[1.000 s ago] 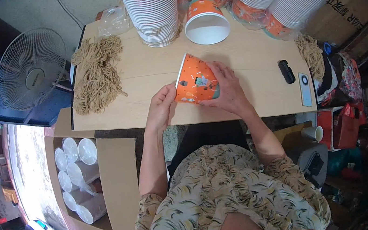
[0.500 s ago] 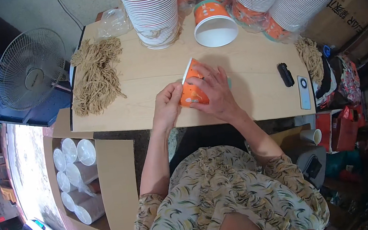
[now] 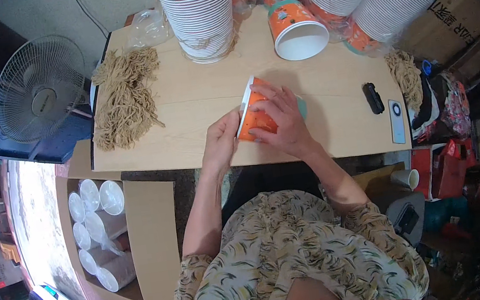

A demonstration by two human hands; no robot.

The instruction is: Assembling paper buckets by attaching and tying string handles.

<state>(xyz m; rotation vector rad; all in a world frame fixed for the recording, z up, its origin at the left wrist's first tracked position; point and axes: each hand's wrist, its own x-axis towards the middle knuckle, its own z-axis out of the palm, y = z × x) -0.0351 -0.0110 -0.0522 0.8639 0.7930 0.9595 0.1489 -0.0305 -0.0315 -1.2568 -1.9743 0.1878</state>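
Glare at 9 o'clock, blackened fisheye rim
Daylight overexposes the ground [image 3: 41,221]; soft shadow lies 3 o'clock from the right hand [image 3: 282,120].

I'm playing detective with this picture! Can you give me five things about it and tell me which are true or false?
1. The left grip and right grip touch the same orange cup. True.
2. The fan is right of the table. False: the fan is on the left.
3. A brown string heap lies on the table. True.
4. The cardboard box is shut. False: it's open.
5. The cup lying sideways is white inside. True.
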